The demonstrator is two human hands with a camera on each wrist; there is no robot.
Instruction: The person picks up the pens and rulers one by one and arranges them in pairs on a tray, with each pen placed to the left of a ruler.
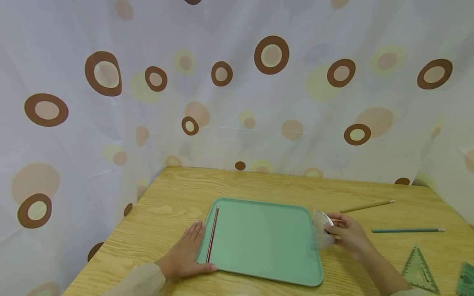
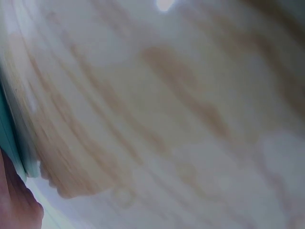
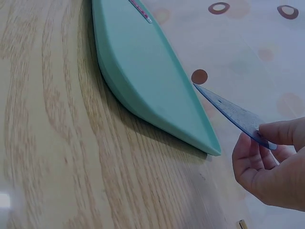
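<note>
A clear protractor [image 1: 321,230] is pinched between the thumb and fingers of my right hand [image 1: 348,234]. It overlaps the right rim of a mint-green tray [image 1: 264,242] in the head view. The right wrist view shows the protractor [image 3: 231,112] tilted and raised above the table. My left hand [image 1: 185,257] rests at the tray's front left corner, its fingers extended along the left rim and its thumb at the front edge. Inside the tray, a red pencil [image 1: 212,236] lies along the left side. Only a small part of the left hand [image 2: 19,205] appears in the left wrist view.
To the right of the tray on the wooden table [image 1: 192,181] lie a yellowish pencil [image 1: 366,206] and a teal pencil [image 1: 407,230]. Nearer the front are a green set square [image 1: 420,271] and another green piece [image 1: 465,281], cut off by the frame. A patterned curtain [image 1: 237,102] surrounds the table.
</note>
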